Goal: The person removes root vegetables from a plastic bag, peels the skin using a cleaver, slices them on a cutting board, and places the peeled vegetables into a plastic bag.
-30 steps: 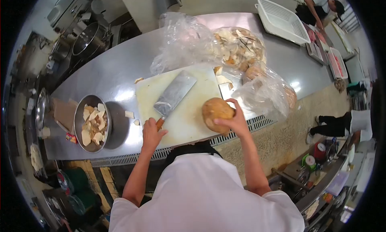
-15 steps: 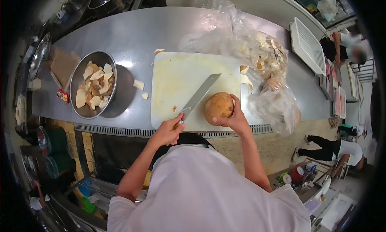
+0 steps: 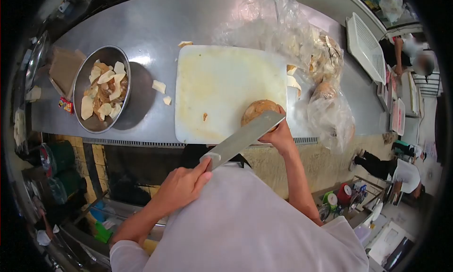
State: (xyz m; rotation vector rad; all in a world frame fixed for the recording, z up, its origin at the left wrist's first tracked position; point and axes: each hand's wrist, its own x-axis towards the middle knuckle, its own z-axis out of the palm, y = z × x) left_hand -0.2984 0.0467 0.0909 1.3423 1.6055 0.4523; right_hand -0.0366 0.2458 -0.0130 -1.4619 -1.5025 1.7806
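My left hand (image 3: pixel 183 189) is closed around the handle of a broad-bladed knife (image 3: pixel 240 141). The blade slants up to the right and passes in front of a round, brown-skinned jicama (image 3: pixel 258 109); whether the two touch I cannot tell. My right hand (image 3: pixel 279 134) grips the jicama from its right side, near the front right of a white cutting board (image 3: pixel 217 81). Part of the jicama and some right-hand fingers are hidden. A small brown scrap (image 3: pixel 205 117) lies on the board.
Left of the board stands a steel bowl (image 3: pixel 126 95) with pale and brown cut pieces. Pale scraps (image 3: pixel 159 86) lie between them. To the right are plastic bags (image 3: pixel 330 118) with peelings and roots, and a white basket (image 3: pixel 365 50). Other people (image 3: pixel 406 175) are at far right.
The knife has risen from over the board, and its blade now crosses the jicama. My left hand has moved down and closer to my body. My right hand keeps hold of the jicama.
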